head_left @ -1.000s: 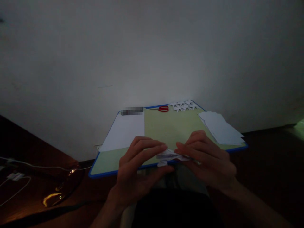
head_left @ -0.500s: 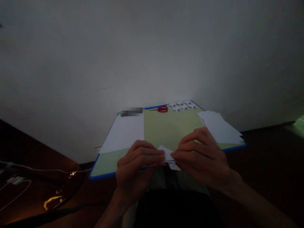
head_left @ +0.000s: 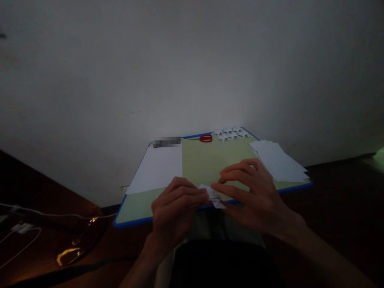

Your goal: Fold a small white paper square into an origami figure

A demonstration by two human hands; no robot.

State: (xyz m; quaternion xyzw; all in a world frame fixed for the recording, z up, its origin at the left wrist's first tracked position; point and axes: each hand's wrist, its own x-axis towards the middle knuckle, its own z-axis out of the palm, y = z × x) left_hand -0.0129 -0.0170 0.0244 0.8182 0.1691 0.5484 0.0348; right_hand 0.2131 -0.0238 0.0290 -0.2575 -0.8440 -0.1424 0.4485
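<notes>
A small folded white paper (head_left: 214,198) with pointed corners is held at the table's near edge. My left hand (head_left: 177,208) is closed on its left part, with the fingers lying together over it and the thumb hidden below. From the right, my right hand (head_left: 255,196) rests its index fingertip on the paper's upper face, with the thumb by the lower right corner. The other right fingers are raised and curved, apart from the paper. How firmly the right hand pinches is hard to see in the dim light.
The blue-edged, pale green table (head_left: 207,160) stands against a wall. On it lie a white sheet (head_left: 159,168) at left, red-handled scissors (head_left: 205,138), several small folded paper pieces (head_left: 231,134) at the back right, and a paper stack (head_left: 279,162) at right. White cables (head_left: 60,215) run at lower left.
The right hand's index finger has shifted left onto the paper, and its other fingers have lifted and spread. The paper has tilted slightly; the left hand keeps its hold.
</notes>
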